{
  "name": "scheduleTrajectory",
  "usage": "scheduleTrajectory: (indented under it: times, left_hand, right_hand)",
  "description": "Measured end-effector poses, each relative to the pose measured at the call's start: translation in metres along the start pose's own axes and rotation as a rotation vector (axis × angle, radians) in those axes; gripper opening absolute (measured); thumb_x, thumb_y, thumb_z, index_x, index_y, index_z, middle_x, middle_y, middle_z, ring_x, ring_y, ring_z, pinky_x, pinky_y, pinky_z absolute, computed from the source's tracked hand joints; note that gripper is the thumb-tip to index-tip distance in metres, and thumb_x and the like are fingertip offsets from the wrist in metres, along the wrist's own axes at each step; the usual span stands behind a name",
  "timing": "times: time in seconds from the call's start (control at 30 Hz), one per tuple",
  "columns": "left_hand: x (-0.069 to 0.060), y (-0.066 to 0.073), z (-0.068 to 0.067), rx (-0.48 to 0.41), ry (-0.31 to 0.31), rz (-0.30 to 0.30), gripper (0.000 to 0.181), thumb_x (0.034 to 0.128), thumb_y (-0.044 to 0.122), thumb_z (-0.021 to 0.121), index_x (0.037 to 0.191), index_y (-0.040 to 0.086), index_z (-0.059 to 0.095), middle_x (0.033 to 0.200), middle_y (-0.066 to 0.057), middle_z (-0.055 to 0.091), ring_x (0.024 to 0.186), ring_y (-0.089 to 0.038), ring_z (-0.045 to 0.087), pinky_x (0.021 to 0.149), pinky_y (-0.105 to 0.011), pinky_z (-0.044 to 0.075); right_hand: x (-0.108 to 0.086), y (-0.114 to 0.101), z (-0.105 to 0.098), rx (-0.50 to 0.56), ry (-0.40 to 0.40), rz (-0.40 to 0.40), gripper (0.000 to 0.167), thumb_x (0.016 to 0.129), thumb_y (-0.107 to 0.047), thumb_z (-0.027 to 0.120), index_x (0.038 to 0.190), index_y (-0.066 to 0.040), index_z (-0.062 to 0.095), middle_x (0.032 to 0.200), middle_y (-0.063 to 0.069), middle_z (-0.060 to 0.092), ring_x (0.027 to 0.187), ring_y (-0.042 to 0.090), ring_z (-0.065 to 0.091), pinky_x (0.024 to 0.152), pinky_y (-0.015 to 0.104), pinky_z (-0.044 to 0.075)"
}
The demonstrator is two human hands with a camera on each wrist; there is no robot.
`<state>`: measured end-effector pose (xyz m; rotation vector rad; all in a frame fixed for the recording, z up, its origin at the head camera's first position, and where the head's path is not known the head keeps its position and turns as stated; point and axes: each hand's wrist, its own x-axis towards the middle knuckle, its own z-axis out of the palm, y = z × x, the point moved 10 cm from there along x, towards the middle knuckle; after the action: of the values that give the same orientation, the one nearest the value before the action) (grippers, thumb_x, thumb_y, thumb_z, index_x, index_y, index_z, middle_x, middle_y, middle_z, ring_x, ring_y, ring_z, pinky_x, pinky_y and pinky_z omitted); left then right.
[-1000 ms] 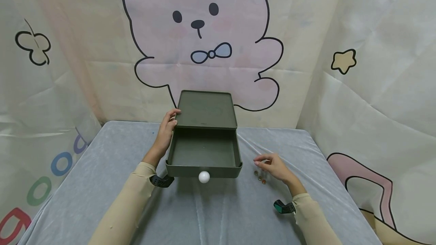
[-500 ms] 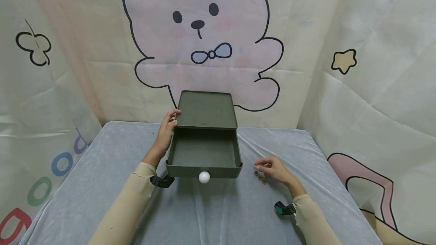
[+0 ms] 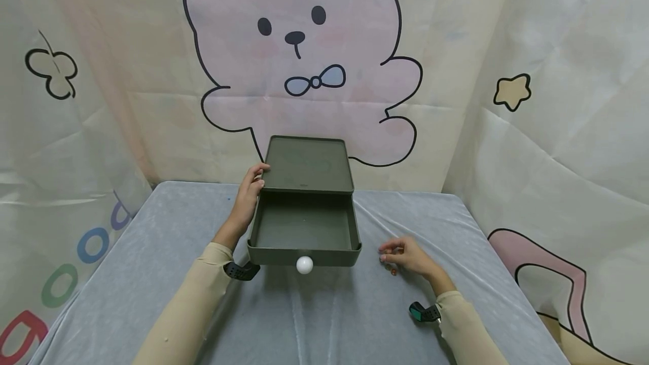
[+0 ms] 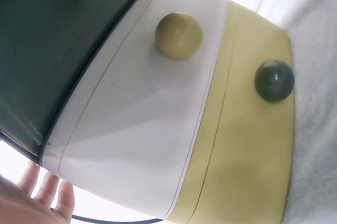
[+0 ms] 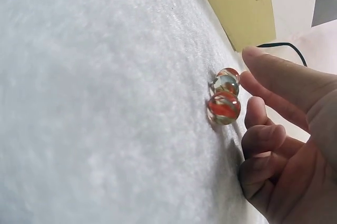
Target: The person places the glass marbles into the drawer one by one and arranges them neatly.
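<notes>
Head view: the drawer unit [image 3: 309, 165] is the landmark, standing on grey cloth [image 3: 203, 314]. Its olive-green top drawer [image 3: 304, 230] is pulled out toward the wearer, with a white knob [image 3: 304, 265] on the front. Left hand [image 3: 245, 204] lies against the unit's left side, fingertips at the edge of its top. Right hand [image 3: 408, 255] is low over the cloth to the right of the unit, apart from it. Marbles [image 3: 393, 272] just under its fingers, likewise right of the unit (mostly covered by the hand, no count from here). Beige sleeves [image 3: 179, 308] on both arms. Printed backdrop [image 3: 324, 111] behind the unit.

Left wrist view: below the top drawer, a white drawer [image 4: 131, 108] with a yellow knob [image 4: 179, 35], then a yellow drawer [image 4: 237, 155] with a dark green knob [image 4: 274, 81]. Left-hand fingers extended, touching the unit's side, not closed round it.

Right wrist view: clear marbles with red-orange swirls lie on the cloth, near the unit. Thumb and index finger spread apart just beside them, remaining fingers loosely bent; nothing visibly held (fingertip contact: cannot tell).
</notes>
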<state>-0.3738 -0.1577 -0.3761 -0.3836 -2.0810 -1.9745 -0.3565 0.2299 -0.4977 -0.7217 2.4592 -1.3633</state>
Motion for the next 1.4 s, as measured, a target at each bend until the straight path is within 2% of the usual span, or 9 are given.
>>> scheduleTrajectory:
  times: [0.13,0.33,0.7,1.17,1.4]
  left_hand:
    - [0.000,0.000,0.000,-0.003,0.003,-0.001,0.046,0.1015,0.016,0.033,0.146,0.008,0.041,0.159,-0.015,0.026,0.148,-0.033,0.025,0.118,-0.056,0.022]
    - [0.001,-0.001,0.000,-0.002,0.004,0.002,0.046,0.1019,0.015,0.032,0.146,0.008,0.041,0.159,-0.015,0.026,0.148,-0.032,0.025,0.118,-0.056,0.022]
    - [0.000,0.002,0.001,-0.007,-0.003,0.011,0.045,0.1021,0.016,0.033,0.146,0.008,0.041,0.160,-0.015,0.025,0.149,-0.033,0.023,0.118,-0.058,0.021]
    - [-0.002,0.001,0.001,0.007,-0.009,0.005,0.045,0.1032,0.017,0.032,0.147,0.009,0.040,0.161,-0.016,0.023,0.150,-0.034,0.021,0.119,-0.059,0.020]
    - [-0.001,0.001,0.001,-0.001,-0.008,0.013,0.045,0.1029,0.015,0.031,0.146,0.007,0.040,0.161,-0.016,0.024,0.150,-0.034,0.021,0.119,-0.059,0.019]
  right_hand:
    - [0.000,0.001,0.000,0.025,-0.001,-0.009,0.025,0.088,-0.002,0.073,0.106,0.014,0.070,0.082,0.016,0.062,0.060,0.004,0.060,0.057,0.025,0.054]
    - [0.000,0.001,0.000,0.019,-0.008,-0.010,0.024,0.088,0.000,0.073,0.106,0.015,0.070,0.083,0.023,0.062,0.062,0.003,0.059,0.058,0.023,0.052]
    - [-0.002,-0.004,0.000,-0.061,0.016,-0.029,0.018,0.089,-0.003,0.073,0.100,0.012,0.073,0.081,0.024,0.066,0.063,0.003,0.057,0.058,0.021,0.048]
    - [-0.001,0.008,0.006,0.018,-0.040,0.030,0.020,0.090,-0.004,0.071,0.102,0.012,0.073,0.078,0.026,0.068,0.054,0.007,0.062,0.055,0.028,0.054]
    - [0.000,0.008,0.006,-0.015,-0.025,0.021,0.019,0.091,-0.005,0.072,0.101,0.010,0.075,0.077,0.024,0.070,0.055,0.004,0.061,0.056,0.024,0.052]
